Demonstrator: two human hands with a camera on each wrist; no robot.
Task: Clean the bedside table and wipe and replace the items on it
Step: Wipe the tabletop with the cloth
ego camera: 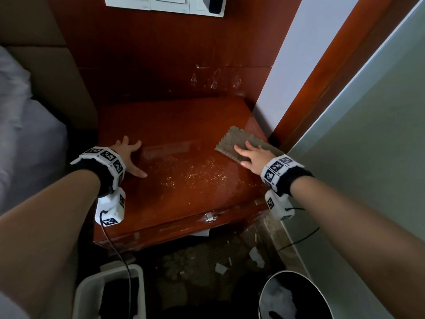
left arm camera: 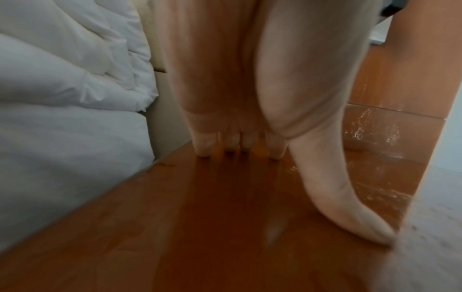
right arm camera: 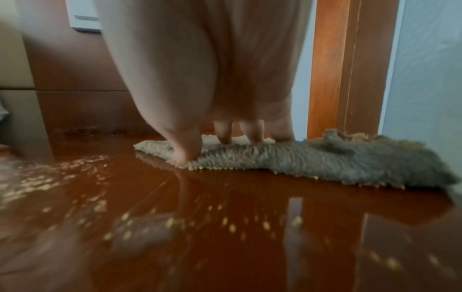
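Cloth [ego camera: 239, 143], grey, shaggy: table [ego camera: 174, 125] right rear, flat beneath straight-fingered right hand [ego camera: 254, 156]. Left hand [ego camera: 128, 155] splayed, empty, fingertips on table, well apart. Yellow crumbs [ego camera: 195, 171] between. Wrist views blurred.

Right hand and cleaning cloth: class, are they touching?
Touching. The right wrist view shows the right hand with its fingers pressed into the cleaning cloth on the bedside table.
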